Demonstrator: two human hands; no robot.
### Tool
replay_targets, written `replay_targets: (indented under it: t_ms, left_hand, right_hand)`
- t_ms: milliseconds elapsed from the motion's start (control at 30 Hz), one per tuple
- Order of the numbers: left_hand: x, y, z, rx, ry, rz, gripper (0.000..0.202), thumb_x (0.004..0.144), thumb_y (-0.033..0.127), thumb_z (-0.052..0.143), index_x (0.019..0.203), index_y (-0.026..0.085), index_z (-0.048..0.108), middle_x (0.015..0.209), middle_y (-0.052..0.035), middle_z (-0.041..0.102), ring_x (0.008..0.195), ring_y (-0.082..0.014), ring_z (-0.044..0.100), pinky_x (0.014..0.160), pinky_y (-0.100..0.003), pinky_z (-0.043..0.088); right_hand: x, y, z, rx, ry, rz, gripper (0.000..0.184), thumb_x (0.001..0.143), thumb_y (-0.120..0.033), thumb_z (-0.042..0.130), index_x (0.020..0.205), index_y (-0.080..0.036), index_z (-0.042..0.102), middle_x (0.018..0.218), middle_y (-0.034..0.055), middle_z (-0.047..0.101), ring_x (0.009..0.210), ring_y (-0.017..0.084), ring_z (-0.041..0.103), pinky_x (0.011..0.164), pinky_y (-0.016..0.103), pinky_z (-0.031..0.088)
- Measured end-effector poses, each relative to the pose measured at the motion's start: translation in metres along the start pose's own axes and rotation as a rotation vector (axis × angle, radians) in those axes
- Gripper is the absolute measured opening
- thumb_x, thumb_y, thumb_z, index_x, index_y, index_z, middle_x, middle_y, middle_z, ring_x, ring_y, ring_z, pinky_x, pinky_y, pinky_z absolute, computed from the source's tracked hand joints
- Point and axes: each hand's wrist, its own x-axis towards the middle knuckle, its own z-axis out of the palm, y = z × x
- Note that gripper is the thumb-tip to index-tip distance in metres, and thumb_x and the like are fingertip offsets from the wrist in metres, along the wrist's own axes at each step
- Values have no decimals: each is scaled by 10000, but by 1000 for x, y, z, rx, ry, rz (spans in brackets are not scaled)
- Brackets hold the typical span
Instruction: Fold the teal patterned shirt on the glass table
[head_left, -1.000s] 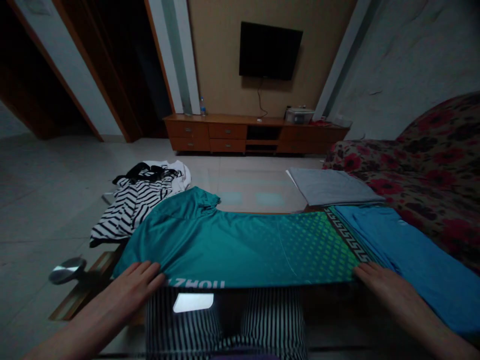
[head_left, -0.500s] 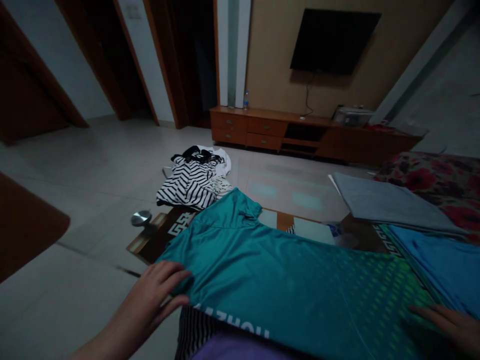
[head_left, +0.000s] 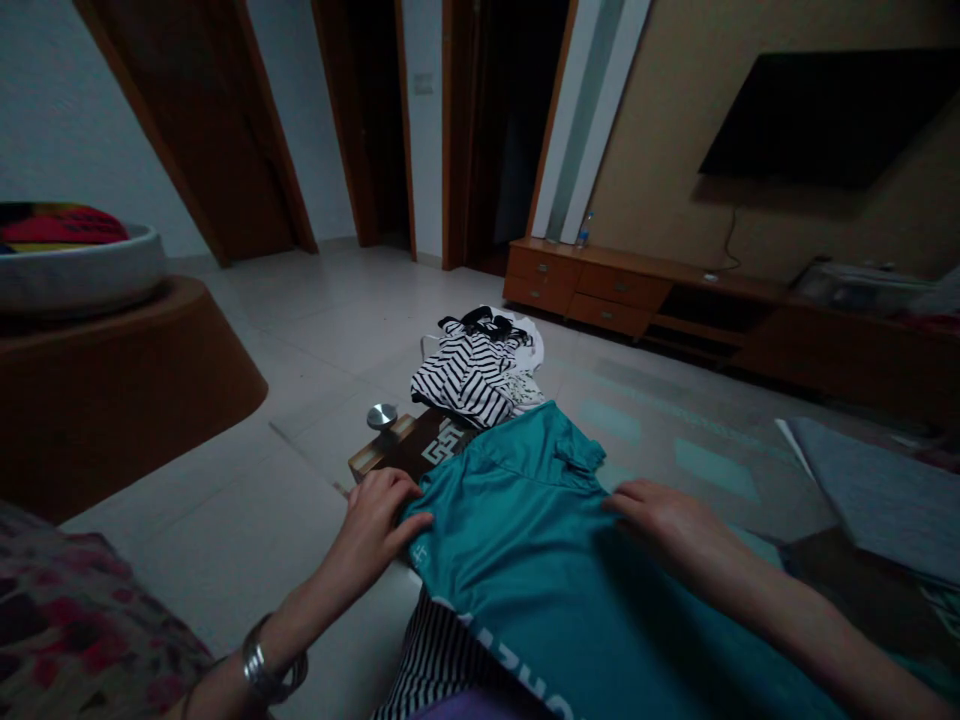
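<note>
Teal shirt (head_left: 525,560) being pressed flat on counter (head_left: 390,455) by left hand (head_left: 375,520), right hand (head_left: 667,520), fingers spread, gripping nothing; white lettering cut off, unreadable.

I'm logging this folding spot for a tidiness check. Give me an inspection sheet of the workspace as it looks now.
Surface: low dark table, mostly covered by clothes.
Job's things: teal shirt spread flat, white lettering at its near edge.
Clutter: striped garment pile at the far end; small metal dish by the corner; grey folded cloth to the right.
Hands: left hand on the shirt's left edge; right hand flat on the shirt near its collar.
Cables: one cord hanging below the TV.
Surroundings: tiled floor, wooden TV cabinet, dark doorways.
</note>
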Motion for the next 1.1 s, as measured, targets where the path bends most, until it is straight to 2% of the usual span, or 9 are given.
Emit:
replay_targets:
  t_ms: [133,267,333,433,567,667,733,867,1100]
  left_hand:
    - [-11,14,8,-2,30,62,207,846,317,612,1015,199,594,1066,-64,566,1021,-238,477,881,-412,378]
    - [-20,23,21,-14,90,196,242,901,142,477,1126,194,549,1042,-72,592,984,-220,483,918,-432,355]
    - [-23,23,25,-56,83,281,275,922,114,419,1162,192,528,1035,-75,593,958,-204,488,891,-398,378]
    - [-27,16,26,-113,90,332,296,932,127,418,1207,205,495,1091,-81,575,992,-197,488,878,-365,397]
    - [-26,0,15,-85,178,112,373,872,336,589,1202,201,479,1157,-102,548,1089,-253,463,934,-429,364]
    - [-25,-10,10,-90,119,37,407,806,470,639,1096,203,536,1135,-92,551,1075,-263,462,903,-418,372]
    - [-25,-11,10,-111,74,64,300,832,432,620,1018,205,561,1121,-81,553,1071,-252,459,904,-409,366]
    - [-27,-3,14,-160,61,127,77,891,250,547,937,190,564,1082,-71,568,1053,-223,466,928,-409,348]
    - [-24,-1,9,-309,21,247,111,929,213,468,906,193,576,999,-43,627,1044,-181,524,1040,-421,291]
  right_hand:
    - [111,-67,3,150,25,-396,222,880,-157,532,1083,-187,618,1051,81,607,1007,201,530,815,316,427]
    - [163,-92,23,209,-14,-555,368,814,-236,666,1167,-191,570,1089,78,584,1044,206,506,867,338,392]
    - [169,-89,30,203,-52,-546,394,781,-260,705,1148,-190,577,1041,71,584,1008,207,503,852,342,379]
    - [166,-80,36,195,-69,-499,263,783,-255,698,1020,-178,611,971,58,578,950,201,484,800,326,356]
    - [160,-73,41,253,-88,-481,124,824,-239,648,912,-165,600,948,52,580,917,186,474,785,314,331]
    - [158,-73,43,329,-117,-490,258,834,-391,640,956,-167,604,970,63,596,929,192,493,807,319,337]
    - [159,-77,42,360,-115,-486,337,858,-486,567,969,-172,620,947,66,618,916,193,511,823,329,336]
    - [164,-95,38,328,-88,-450,407,950,-467,384,861,-178,656,800,48,646,831,174,529,844,347,314]
    - [173,-110,35,415,-144,-557,165,857,-341,620,858,-182,662,812,30,659,814,168,547,783,305,347]
